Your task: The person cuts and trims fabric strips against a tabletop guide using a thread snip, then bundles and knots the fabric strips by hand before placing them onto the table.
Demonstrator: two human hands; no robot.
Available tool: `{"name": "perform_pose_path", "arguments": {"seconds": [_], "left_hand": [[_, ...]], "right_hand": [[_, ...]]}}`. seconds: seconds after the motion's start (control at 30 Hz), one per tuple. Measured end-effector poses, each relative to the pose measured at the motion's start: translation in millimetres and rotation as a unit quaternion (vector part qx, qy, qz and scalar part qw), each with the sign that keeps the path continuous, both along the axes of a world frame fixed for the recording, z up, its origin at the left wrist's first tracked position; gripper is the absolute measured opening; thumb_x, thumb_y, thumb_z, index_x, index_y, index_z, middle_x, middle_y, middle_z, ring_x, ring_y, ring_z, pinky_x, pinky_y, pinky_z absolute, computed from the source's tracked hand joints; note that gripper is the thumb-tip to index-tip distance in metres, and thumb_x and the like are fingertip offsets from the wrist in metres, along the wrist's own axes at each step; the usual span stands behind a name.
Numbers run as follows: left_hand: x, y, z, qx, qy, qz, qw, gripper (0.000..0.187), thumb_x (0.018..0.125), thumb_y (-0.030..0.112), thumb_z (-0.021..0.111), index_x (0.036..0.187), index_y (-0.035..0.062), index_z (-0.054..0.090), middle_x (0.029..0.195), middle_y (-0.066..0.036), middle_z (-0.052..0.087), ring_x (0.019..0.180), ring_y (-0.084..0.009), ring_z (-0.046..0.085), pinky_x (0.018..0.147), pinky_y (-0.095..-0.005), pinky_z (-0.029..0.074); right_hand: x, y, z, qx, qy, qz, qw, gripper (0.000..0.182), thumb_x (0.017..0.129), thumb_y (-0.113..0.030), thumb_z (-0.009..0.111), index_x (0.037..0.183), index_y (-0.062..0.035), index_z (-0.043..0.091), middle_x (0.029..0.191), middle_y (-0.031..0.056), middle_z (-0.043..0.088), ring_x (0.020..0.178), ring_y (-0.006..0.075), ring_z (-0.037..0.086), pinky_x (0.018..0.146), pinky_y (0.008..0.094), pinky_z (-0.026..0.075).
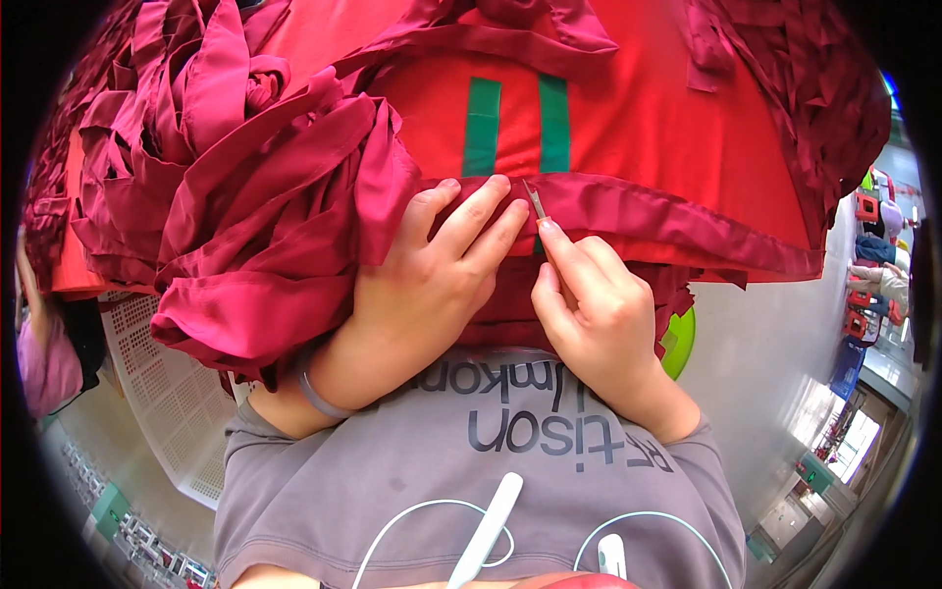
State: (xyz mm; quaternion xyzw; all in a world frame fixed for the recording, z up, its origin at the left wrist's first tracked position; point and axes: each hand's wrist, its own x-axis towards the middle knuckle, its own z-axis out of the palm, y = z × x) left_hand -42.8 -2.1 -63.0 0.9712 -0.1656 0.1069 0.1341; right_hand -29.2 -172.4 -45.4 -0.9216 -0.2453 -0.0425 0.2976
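Observation:
My left hand [432, 270] lies flat on a folded strip of dark red fabric [648, 221], its fingers pressing the strip's edge down. My right hand [594, 304] pinches a small metal blade tool [536, 202], its tip at the fabric edge right beside my left fingertips. The strip lies across a bright red cloth-covered table [628, 118] marked with two green tape strips [517, 126].
A big heap of dark red fabric strips [226, 187] piles up at the left, more along the right edge [814, 88]. A white perforated basket [162, 393] stands lower left, a green object [679, 344] under the table edge. Another person [44, 344] sits far left.

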Motion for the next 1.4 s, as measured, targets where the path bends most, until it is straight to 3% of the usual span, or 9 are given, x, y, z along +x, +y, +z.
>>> {"name": "perform_pose_path", "arguments": {"seconds": [0.57, 0.67, 0.77, 0.9, 0.97, 1.07, 1.13, 1.27, 1.4], "left_hand": [[1, 0, 3, -0.009, 0.002, -0.001, 1.0, 0.052, 0.068, 0.012, 0.061, 0.119, 0.0214, 0.058, 0.127, 0.007, 0.051, 0.104, -0.0197, 0.049, 0.078, -0.0329, 0.042], [0, -1, 2, -0.009, 0.005, -0.002, 1.0, 0.053, 0.068, 0.011, 0.06, 0.119, 0.0214, 0.058, 0.127, 0.007, 0.051, 0.104, -0.0198, 0.048, 0.077, -0.033, 0.043], [1, -1, 3, -0.009, 0.004, -0.002, 1.0, 0.053, 0.068, 0.011, 0.06, 0.12, 0.0215, 0.058, 0.127, 0.007, 0.051, 0.104, -0.0202, 0.048, 0.077, -0.0328, 0.044], [0, -1, -1, -0.017, -0.006, -0.003, 1.0, 0.052, 0.068, 0.011, 0.061, 0.119, 0.0216, 0.058, 0.126, 0.007, 0.051, 0.104, -0.0207, 0.048, 0.079, -0.0319, 0.045], [0, -1, 0, -0.02, -0.004, -0.004, 1.0, 0.052, 0.068, 0.011, 0.061, 0.119, 0.0213, 0.058, 0.127, 0.006, 0.051, 0.104, -0.0209, 0.048, 0.081, -0.0318, 0.045], [0, -1, 0, -0.025, -0.004, -0.004, 1.0, 0.051, 0.068, 0.01, 0.061, 0.118, 0.0193, 0.058, 0.126, 0.005, 0.053, 0.104, -0.0215, 0.049, 0.083, -0.0318, 0.045], [0, 0, -1, -0.027, -0.008, -0.005, 1.0, 0.051, 0.067, 0.01, 0.061, 0.118, 0.0177, 0.059, 0.125, 0.005, 0.054, 0.104, -0.022, 0.05, 0.083, -0.032, 0.045], [1, 1, -1, -0.067, -0.022, -0.013, 0.997, 0.048, 0.067, 0.009, 0.063, 0.115, 0.0113, 0.059, 0.119, 0.001, 0.058, 0.103, -0.024, 0.052, 0.085, -0.0327, 0.046], [1, 1, -2, -0.169, -0.018, 0.004, 0.985, 0.045, 0.068, 0.007, 0.067, 0.112, 0.0088, 0.059, 0.116, -0.004, 0.06, 0.099, -0.0249, 0.055, 0.084, -0.0328, 0.046]], "right_hand": [[-1, 9, -2, -0.013, 0.005, -0.016, 1.0, 0.033, 0.076, -0.005, 0.062, 0.108, 0.0024, 0.06, 0.069, 0.0075, 0.047, 0.051, 0.0187, 0.055, 0.045, 0.0285, 0.045], [1, 7, -5, -0.031, 0.018, -0.02, 0.999, 0.031, 0.079, -0.004, 0.06, 0.109, 0.0039, 0.057, 0.076, 0.0108, 0.056, 0.061, 0.0237, 0.061, 0.053, 0.0298, 0.05], [3, 4, -8, 0.168, 0.074, -0.119, 0.976, 0.028, 0.085, -0.001, 0.055, 0.112, 0.0071, 0.054, 0.098, 0.023, 0.063, 0.085, 0.0321, 0.065, 0.071, 0.0331, 0.053], [6, -2, 11, 0.241, 0.14, -0.151, 0.948, 0.031, 0.082, 0.003, 0.057, 0.113, 0.0056, 0.054, 0.088, 0.0177, 0.062, 0.072, 0.0259, 0.063, 0.066, 0.0301, 0.051], [8, -6, 23, 0.124, 0.068, -0.108, 0.984, 0.037, 0.079, 0.006, 0.058, 0.115, 0.0049, 0.053, 0.083, 0.0156, 0.06, 0.069, 0.0233, 0.06, 0.063, 0.0308, 0.05], [29, -7, 18, 0.084, -0.039, -0.02, 0.996, 0.031, 0.075, 0.004, 0.056, 0.106, 0.0021, 0.054, 0.087, 0.0159, 0.057, 0.073, 0.0295, 0.06, 0.063, 0.036, 0.048], [35, 3, 17, 0.047, 0.017, -0.023, 0.998, 0.023, 0.074, 0.001, 0.056, 0.097, 0.0006, 0.054, 0.085, 0.0147, 0.055, 0.072, 0.0322, 0.058, 0.062, 0.0389, 0.047], [53, 16, -1, -0.059, -0.029, 0.023, 0.998, 0.01, 0.073, -0.007, 0.061, 0.079, -0.0022, 0.055, 0.075, 0.0115, 0.051, 0.067, 0.0296, 0.057, 0.058, 0.0389, 0.046], [54, 16, -3, -0.015, -0.007, 0.017, 1.0, 0.009, 0.072, -0.005, 0.06, 0.078, -0.0012, 0.055, 0.072, 0.0109, 0.052, 0.065, 0.0294, 0.056, 0.057, 0.0379, 0.044]]}}
